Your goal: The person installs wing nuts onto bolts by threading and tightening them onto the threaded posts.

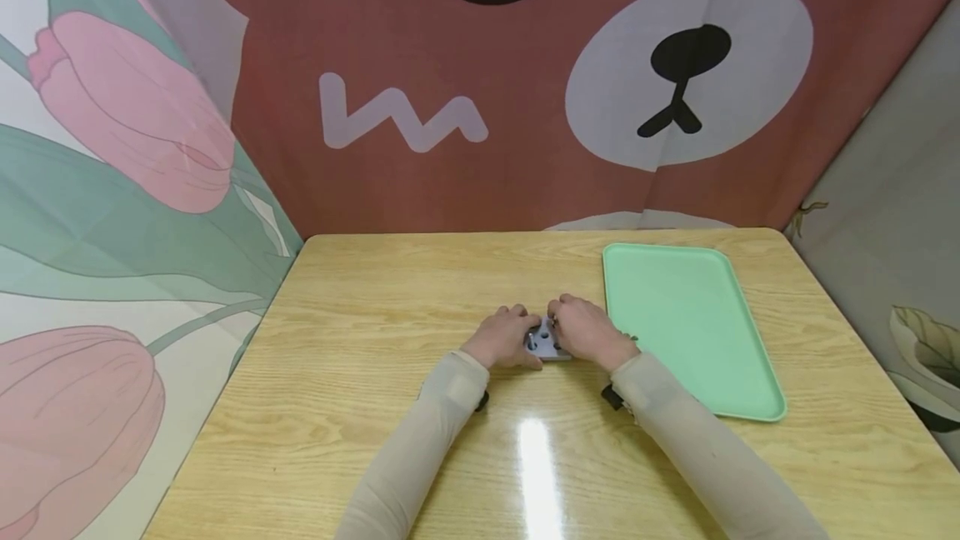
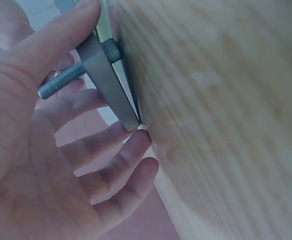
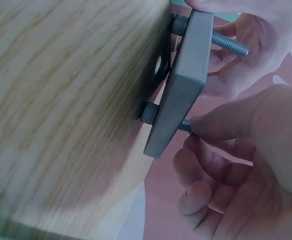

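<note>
A grey metal plate (image 1: 546,343) with holes lies low over the table between both hands. In the right wrist view, threaded bolts (image 3: 230,44) stick up through the plate (image 3: 182,80), their dark heads (image 3: 149,113) on the table side. My left hand (image 1: 507,337) grips the plate's left end, thumb on its near edge in the left wrist view (image 2: 51,45). With thumb and forefinger my right hand (image 3: 246,150) pinches the end of the bolt by the plate's near corner; its other fingers curl loosely. Whether the pinch also holds a small part is hidden.
A light green tray (image 1: 690,327) lies on the wooden table (image 1: 360,298) to the right of the hands. Printed cloths (image 1: 525,65) hang behind the table and at both sides.
</note>
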### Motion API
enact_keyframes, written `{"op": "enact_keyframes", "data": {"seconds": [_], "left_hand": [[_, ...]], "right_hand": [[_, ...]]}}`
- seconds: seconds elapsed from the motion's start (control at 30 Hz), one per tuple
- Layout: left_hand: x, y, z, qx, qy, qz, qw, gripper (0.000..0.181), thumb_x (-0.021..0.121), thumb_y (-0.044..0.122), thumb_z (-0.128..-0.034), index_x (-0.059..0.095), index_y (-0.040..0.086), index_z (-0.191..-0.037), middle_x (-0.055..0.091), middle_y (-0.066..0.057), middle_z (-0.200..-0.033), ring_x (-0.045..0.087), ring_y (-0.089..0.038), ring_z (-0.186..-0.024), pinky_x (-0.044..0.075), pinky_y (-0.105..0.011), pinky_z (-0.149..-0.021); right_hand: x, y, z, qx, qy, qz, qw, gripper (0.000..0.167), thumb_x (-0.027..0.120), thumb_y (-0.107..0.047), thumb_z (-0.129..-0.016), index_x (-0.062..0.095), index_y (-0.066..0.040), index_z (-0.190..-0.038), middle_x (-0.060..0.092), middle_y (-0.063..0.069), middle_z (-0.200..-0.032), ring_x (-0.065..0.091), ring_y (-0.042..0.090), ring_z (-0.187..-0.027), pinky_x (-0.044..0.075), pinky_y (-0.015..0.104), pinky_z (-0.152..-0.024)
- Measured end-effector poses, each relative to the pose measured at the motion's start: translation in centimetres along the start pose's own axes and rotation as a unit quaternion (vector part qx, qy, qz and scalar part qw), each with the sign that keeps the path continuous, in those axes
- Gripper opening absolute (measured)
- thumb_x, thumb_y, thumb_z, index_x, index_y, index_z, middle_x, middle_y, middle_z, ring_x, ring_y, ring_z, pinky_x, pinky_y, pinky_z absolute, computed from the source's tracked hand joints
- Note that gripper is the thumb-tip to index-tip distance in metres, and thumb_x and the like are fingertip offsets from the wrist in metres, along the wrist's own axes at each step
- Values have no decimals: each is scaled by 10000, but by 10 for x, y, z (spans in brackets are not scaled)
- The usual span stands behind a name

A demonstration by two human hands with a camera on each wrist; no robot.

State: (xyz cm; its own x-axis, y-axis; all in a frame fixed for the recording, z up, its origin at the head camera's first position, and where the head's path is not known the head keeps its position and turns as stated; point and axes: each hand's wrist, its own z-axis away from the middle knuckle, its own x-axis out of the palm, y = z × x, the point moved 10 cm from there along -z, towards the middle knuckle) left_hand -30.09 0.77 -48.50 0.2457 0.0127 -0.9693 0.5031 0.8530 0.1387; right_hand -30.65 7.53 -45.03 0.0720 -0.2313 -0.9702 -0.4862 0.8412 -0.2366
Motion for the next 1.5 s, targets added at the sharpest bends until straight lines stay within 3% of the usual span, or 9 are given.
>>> {"op": "enact_keyframes", "data": {"seconds": [0.83, 1.17, 1.33, 1.5], "left_hand": [[-10, 0, 1, -59, 261, 46, 9996, 742, 708, 559, -769, 481, 219, -1388, 493, -71, -1279, 475, -229, -1006, 455, -324, -753], [-3, 3, 5, -74, 235, 11, 9997, 740, 711, 569, -760, 495, 211, -1370, 497, -76, -1277, 476, -237, -1020, 458, -323, -734], [3, 4, 7, -121, 169, 23, 9998, 734, 704, 575, -764, 492, 224, -1373, 499, -67, -1273, 468, -223, -1010, 452, -315, -717], [0, 4, 5, -111, 272, 22, 9996, 723, 705, 569, -766, 499, 226, -1368, 504, -62, -1257, 468, -214, -994, 445, -304, -687]], "right_hand": [[-14, -1, 0, 186, 293, 295, 9990, 156, 608, -151, -922, 658, -38, -1017, 475, 99, -924, 452, 212, -761, 435, 315, -594], [-6, -1, 4, 184, 405, 194, 9988, 142, 610, -142, -914, 653, -31, -993, 476, 95, -904, 459, 179, -704, 440, 305, -565], [-1, -1, 8, 207, 397, 126, 9989, 142, 610, -130, -911, 652, -18, -987, 463, 97, -900, 451, 198, -736, 442, 324, -610], [-2, 0, 5, 239, 418, 113, 9988, 140, 609, -132, -914, 656, -17, -978, 472, 92, -908, 463, 199, -760, 450, 325, -641]]}}
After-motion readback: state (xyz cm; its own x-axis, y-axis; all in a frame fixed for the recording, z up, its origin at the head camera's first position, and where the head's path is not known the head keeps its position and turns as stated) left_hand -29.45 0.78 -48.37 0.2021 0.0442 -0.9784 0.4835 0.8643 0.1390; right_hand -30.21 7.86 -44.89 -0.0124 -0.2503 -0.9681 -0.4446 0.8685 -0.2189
